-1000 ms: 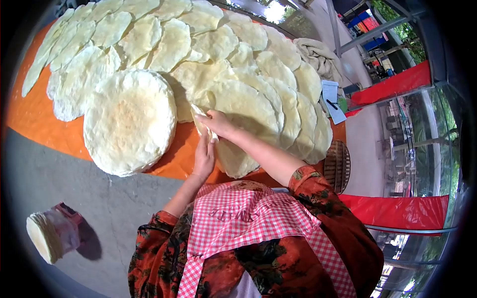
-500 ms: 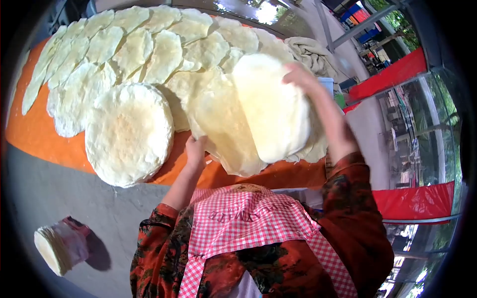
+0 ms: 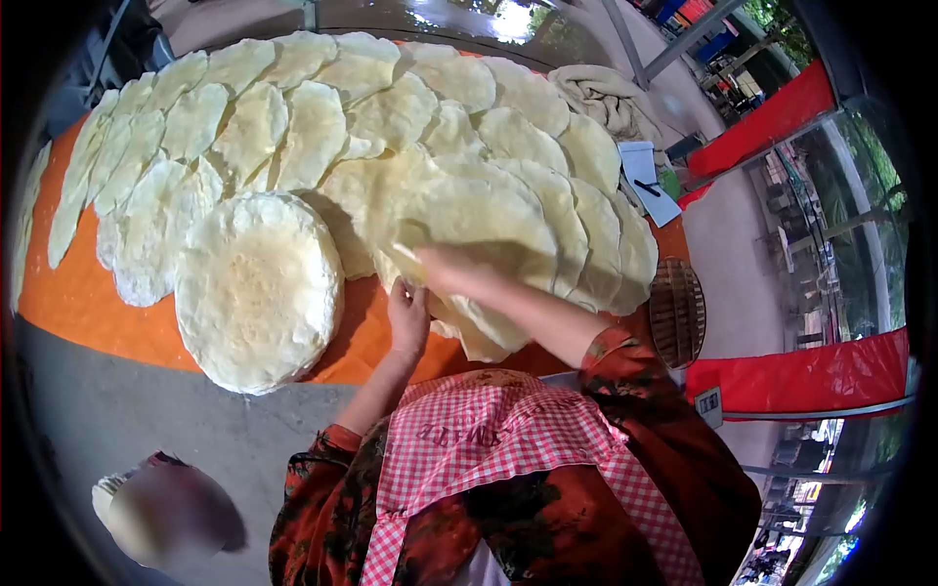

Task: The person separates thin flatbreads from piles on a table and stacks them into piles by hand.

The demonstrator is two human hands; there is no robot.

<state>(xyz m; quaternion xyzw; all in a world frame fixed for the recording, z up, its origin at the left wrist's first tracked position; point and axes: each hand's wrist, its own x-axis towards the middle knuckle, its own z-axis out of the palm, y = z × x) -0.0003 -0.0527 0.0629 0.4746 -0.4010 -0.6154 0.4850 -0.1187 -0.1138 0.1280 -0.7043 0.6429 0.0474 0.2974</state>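
Observation:
Large thin round flatbreads overlap across an orange cloth (image 3: 73, 308). A pale flatbread (image 3: 484, 220) lies in front of me over others, its left edge at my hands. My left hand (image 3: 408, 314) is closed, fingertips pinched at that edge. Just above and to the right of it, my right hand (image 3: 451, 272) is closed on a raised flap of flatbread near the same edge; its fingers are partly blurred. To the left stands a thick round stack of flatbreads (image 3: 256, 291), touched by neither hand.
A folded beige cloth (image 3: 608, 101) lies at the back right. Near it are a notepad (image 3: 640, 161) and a dark pen (image 3: 647, 188). A round woven basket (image 3: 677, 313) stands right of the table. A blurred bundle (image 3: 168, 513) is at lower left.
My right hand has moved from the upper right down and left, close to my left hand. The flatbread it held raised now lies flatter over the others. The view has shifted slightly.

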